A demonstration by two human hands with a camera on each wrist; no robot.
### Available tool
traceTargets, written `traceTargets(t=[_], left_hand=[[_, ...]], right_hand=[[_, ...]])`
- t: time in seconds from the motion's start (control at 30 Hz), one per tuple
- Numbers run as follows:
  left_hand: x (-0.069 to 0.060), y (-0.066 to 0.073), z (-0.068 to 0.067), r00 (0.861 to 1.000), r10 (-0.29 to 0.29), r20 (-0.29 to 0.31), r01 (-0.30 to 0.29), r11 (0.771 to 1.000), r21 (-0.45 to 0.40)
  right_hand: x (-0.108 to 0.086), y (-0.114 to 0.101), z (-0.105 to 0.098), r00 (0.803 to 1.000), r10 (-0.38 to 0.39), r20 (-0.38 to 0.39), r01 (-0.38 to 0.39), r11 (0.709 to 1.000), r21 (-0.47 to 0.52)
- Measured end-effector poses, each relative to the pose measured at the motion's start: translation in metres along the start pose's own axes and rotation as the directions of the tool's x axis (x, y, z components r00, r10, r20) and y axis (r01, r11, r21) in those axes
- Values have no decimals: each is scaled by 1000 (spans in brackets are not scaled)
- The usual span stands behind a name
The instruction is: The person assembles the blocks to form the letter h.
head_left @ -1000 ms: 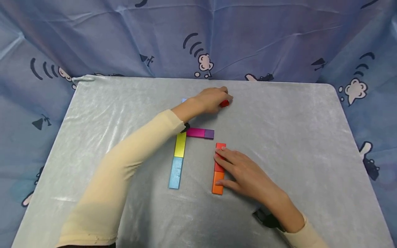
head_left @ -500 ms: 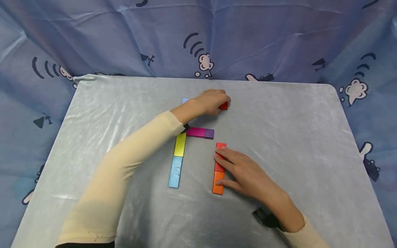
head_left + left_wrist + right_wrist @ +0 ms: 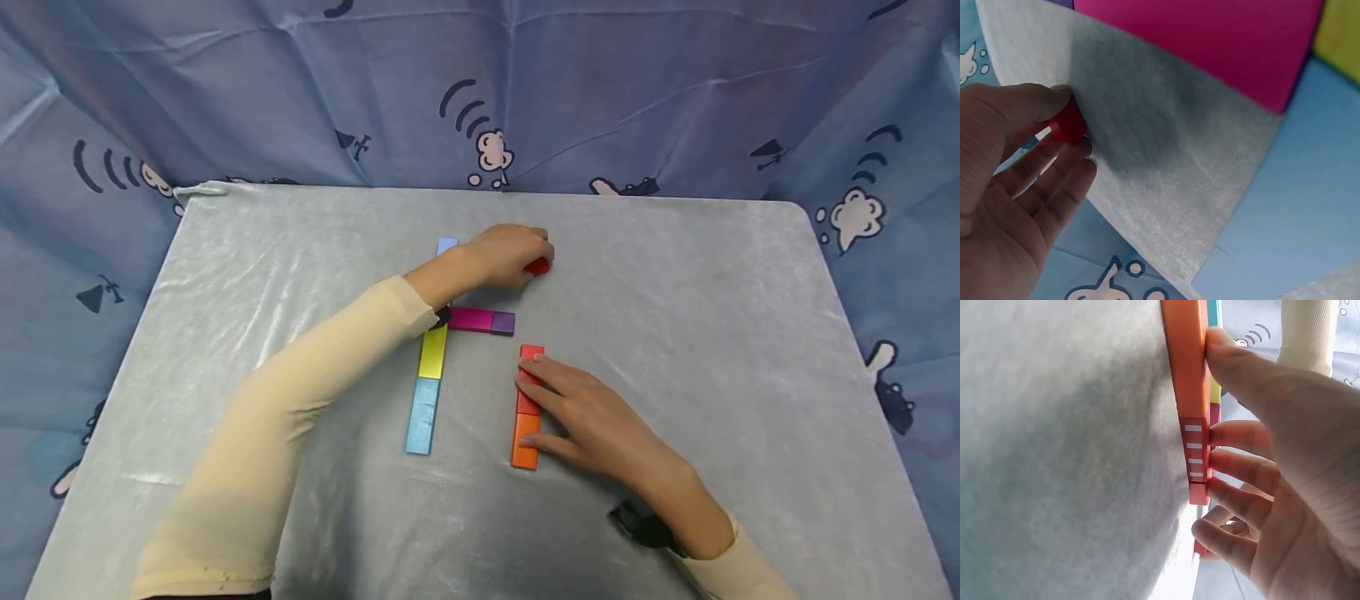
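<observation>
My left hand [image 3: 510,254] pinches a small red block [image 3: 538,267] between thumb and fingertips beyond the row of blocks. The left wrist view shows this red block [image 3: 1069,122] held at the thumb tip. Nearer me, my right hand [image 3: 600,425] lays its extended fingers and thumb on a short column of blocks. That column has a light red block [image 3: 532,351], a red block [image 3: 528,406] with white marks on its side, and an orange block [image 3: 524,452]. In the right wrist view, the thumb touches the orange block [image 3: 1186,362].
Left of the right hand, a yellow block [image 3: 432,354] meets a sky-blue block [image 3: 423,417]. A magenta block [image 3: 471,319] and a purple block [image 3: 503,323] branch rightward. A pale blue block [image 3: 447,244] is partly under the left wrist. Grey cloth [image 3: 712,333] covers the table.
My left hand has drawn slightly toward me and a little left with the red block. The right hand and the laid blocks stay where they were.
</observation>
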State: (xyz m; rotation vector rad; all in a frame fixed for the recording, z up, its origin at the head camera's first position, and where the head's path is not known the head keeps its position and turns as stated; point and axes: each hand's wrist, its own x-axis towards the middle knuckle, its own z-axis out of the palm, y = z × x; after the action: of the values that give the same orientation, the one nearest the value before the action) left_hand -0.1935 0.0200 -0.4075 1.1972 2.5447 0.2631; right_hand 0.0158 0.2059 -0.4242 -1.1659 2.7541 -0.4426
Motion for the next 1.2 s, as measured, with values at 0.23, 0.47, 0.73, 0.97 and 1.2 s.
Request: traceTargets(t=[0.23, 0.47, 0.73, 0.97, 1.2], left_hand=[[-11, 6, 7, 999, 40, 2, -40, 999, -20], [-30, 29, 5, 994, 112, 19, -112, 994, -20], [-43, 43, 12, 989, 145, 40, -145, 989, -10], [-48, 48, 19, 987, 141, 74, -139, 990, -28], [-51, 46, 22, 988, 128, 91, -124, 991, -50]], right_hand=[[-1, 0, 1, 1000, -10, -24, 10, 1000, 0], [-1, 1, 1, 1000, -14, -28, 14, 1000, 6], [-1, 1, 2, 998, -31, -54, 31, 999, 7], [-2, 2, 3, 997, -37, -61, 37, 999, 4], [-1, 2, 3, 998, -35, -57, 35, 999, 12]])
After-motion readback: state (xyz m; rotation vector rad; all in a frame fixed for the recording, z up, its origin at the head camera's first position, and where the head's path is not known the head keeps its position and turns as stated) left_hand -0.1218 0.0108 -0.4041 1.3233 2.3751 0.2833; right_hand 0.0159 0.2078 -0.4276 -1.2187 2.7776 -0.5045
